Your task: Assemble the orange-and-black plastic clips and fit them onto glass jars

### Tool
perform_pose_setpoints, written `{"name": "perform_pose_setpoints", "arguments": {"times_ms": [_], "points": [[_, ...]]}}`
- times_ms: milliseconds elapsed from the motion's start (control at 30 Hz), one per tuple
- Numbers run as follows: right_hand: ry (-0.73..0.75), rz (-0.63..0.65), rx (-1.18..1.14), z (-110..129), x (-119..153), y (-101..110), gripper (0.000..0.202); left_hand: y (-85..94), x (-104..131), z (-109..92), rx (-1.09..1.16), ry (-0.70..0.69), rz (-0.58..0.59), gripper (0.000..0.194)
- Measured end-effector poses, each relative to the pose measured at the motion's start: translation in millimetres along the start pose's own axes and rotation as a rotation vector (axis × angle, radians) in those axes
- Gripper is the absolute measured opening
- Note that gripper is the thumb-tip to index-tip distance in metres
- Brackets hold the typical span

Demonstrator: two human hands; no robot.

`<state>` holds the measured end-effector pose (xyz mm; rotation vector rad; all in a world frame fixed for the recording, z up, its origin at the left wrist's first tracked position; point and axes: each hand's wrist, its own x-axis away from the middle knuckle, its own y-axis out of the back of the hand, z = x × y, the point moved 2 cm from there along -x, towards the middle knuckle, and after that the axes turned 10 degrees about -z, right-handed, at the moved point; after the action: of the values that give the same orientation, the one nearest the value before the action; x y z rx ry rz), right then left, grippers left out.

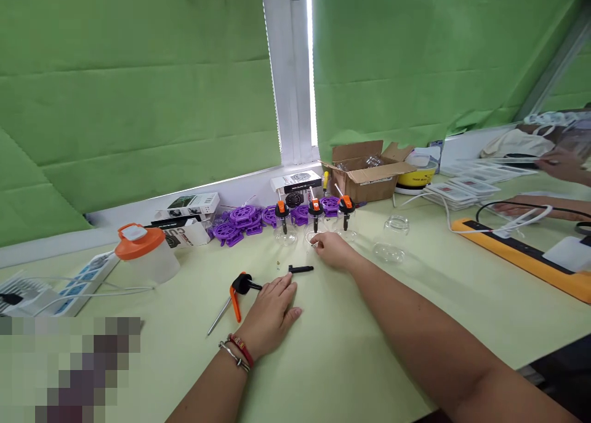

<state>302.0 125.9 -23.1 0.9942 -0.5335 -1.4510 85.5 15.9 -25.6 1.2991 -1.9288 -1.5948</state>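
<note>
Resting palm down with fingers spread and nothing gripped, the left hand [273,312] lies at seven o'clock from the short black plastic rod [301,268] on the pale green table [323,343], fingertips beside that rod. Toward nine o'clock lies an orange-and-black plastic pourer with a thin metal spike [241,284] — its black stub close to the fingers. Toward one o'clock, the right hand [335,249] pinches a small metallic-looking piece [314,245], too small to identify, near the middle of three clear glass vessels with black-and-orange tops [316,209]. At two o'clock stands an uncapped clear glass vessel [390,244]. Farther off are an orange-lidded translucent plastic jug [150,257] at nine o'clock, purple plastic frames [237,223] at ten, an open brown cardboard box [369,180] at one, and another person's hands [561,162] at two — beyond an orange-and-black power strip [521,253].
</note>
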Motion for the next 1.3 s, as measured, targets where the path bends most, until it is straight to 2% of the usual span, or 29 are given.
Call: {"name": "perform_pose_setpoints", "arguments": {"times_ms": [100,233,400,600,767,1033,1300], "points": [[0.046,-0.02,0.116,9,1,-4,0.031,0.0,0,0,-0.008,0.009,0.011,0.045],[0.119,0.015,0.233,23,0,-14,0.028,-0.6,1,0,-0.01,0.012,0.012,0.047],[0.208,0.061,0.286,24,0,-19,0.031,-1.0,0,-1,-0.038,0.026,0.049,0.048],[0.294,0.086,0.259,23,1,-19,0.036,-0.6,0,-2,-0.035,0.022,0.05,0.048],[0.341,0.09,0.252,30,1,-18,0.027,-0.2,0,-1,-0.025,0.017,0.035,0.048],[0.399,0.142,0.158,31,7,-12,0.027,2.0,-1,-4,-0.034,0.013,0.058,0.047],[0.368,0.117,0.036,31,3,-16,0.035,5.6,-2,-8,-0.057,0.005,0.04,0.042]]}}
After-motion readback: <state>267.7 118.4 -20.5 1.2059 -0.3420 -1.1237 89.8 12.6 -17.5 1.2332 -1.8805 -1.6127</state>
